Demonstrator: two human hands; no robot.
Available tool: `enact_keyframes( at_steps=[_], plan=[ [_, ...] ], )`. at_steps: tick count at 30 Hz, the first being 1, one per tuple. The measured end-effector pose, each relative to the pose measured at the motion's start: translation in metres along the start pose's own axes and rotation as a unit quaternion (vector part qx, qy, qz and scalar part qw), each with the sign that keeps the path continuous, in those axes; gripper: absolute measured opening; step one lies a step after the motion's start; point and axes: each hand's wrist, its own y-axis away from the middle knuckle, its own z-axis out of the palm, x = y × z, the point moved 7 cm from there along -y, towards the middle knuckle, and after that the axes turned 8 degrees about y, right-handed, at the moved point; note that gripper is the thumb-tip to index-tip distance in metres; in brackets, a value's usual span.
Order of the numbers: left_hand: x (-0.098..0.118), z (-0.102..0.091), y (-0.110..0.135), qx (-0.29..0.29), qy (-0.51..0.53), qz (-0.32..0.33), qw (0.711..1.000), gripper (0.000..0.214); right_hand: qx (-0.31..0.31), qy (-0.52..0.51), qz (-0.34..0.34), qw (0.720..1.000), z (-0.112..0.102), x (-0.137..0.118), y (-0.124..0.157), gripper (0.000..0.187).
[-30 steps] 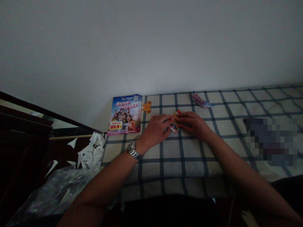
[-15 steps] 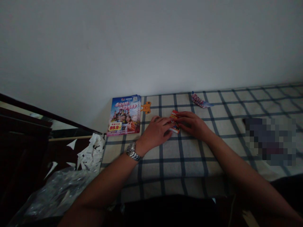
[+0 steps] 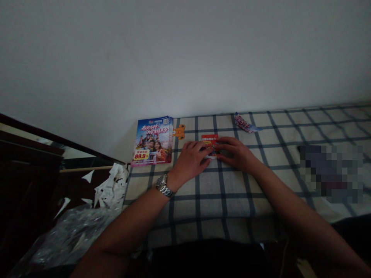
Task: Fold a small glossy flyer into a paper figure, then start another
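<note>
A small red printed paper piece (image 3: 210,141) lies flat on the checked cloth (image 3: 232,189). My left hand (image 3: 189,159), with a metal watch on its wrist, rests fingers down on the paper's left side. My right hand (image 3: 235,153) presses its fingertips on the paper's right edge. The fingers of both hands are bent and close together on the paper, which they partly cover.
A stack of colourful flyers (image 3: 152,140) lies at the cloth's far left corner, an orange cut-out (image 3: 179,131) beside it. A folded printed strip (image 3: 245,123) lies near the wall. Torn white scraps (image 3: 111,185) and a plastic bag (image 3: 69,235) sit lower left. A blurred patch (image 3: 332,173) covers the right.
The red paper was tilted and partly raised between my fingers; now it lies flat and square on the cloth, shifted slightly left. Both hands stayed on it.
</note>
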Motion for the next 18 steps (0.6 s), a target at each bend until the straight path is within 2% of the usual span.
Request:
enact_keyframes(
  at_steps=[6,10,18],
  plan=[
    [0.0027,0.0051,-0.0015,0.003,0.05,0.036,0.998,0.033,0.001,0.013,-0.009,1.0,0.0019,-0.0003,-0.0003,0.035],
    [0.0041,0.0087,-0.0022,-0.003,0.079,0.035,0.996,0.03,0.002,0.019,-0.011,1.0,0.0034,0.0007,-0.0001,0.037],
    [0.0018,0.008,-0.003,-0.006,0.041,0.026,0.999,0.026,0.004,0.007,-0.003,1.0,0.0023,-0.0006,-0.0001,0.035]
  ],
)
